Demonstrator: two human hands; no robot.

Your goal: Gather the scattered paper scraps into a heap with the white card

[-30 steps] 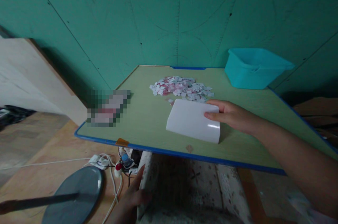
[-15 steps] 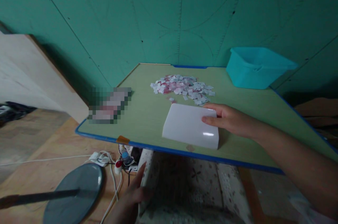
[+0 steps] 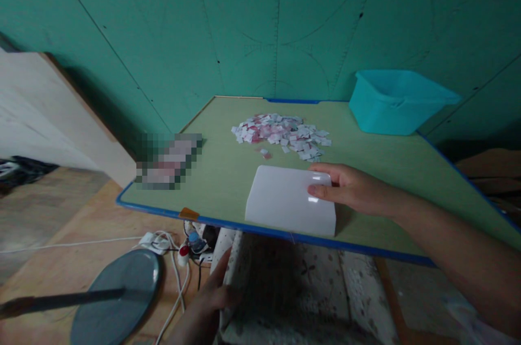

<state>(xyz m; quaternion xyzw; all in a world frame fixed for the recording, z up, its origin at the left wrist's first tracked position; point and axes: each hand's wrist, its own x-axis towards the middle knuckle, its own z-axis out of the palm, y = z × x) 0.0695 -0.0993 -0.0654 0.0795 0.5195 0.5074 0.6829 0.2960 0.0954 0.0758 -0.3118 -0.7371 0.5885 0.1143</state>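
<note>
My right hand (image 3: 344, 187) is closed on the right end of a glossy white box-like plastic piece (image 3: 285, 198), thumb on top and fingers behind it. This piece rests on or just above the pale green table near its front edge; its underside is hidden. Behind it lies a pile of small white and pink paper pieces (image 3: 280, 131), with a couple of loose scraps (image 3: 265, 154) closer to it. Below the table edge, my left hand (image 3: 215, 291) grips the left side of a white flower-patterned thing (image 3: 238, 263), dark inside.
A turquoise plastic bin (image 3: 391, 109) stands at the table's (image 3: 220, 171) back right corner. A blurred-out flat object (image 3: 171, 163) lies at the left end. White cables, a power strip (image 3: 152, 242) and a round grey base with a pole (image 3: 122, 285) are on the floor.
My right hand has drawn the white plastic piece slightly toward me and left, to the front edge, uncovering more of the loose scraps. My left hand keeps its hold.
</note>
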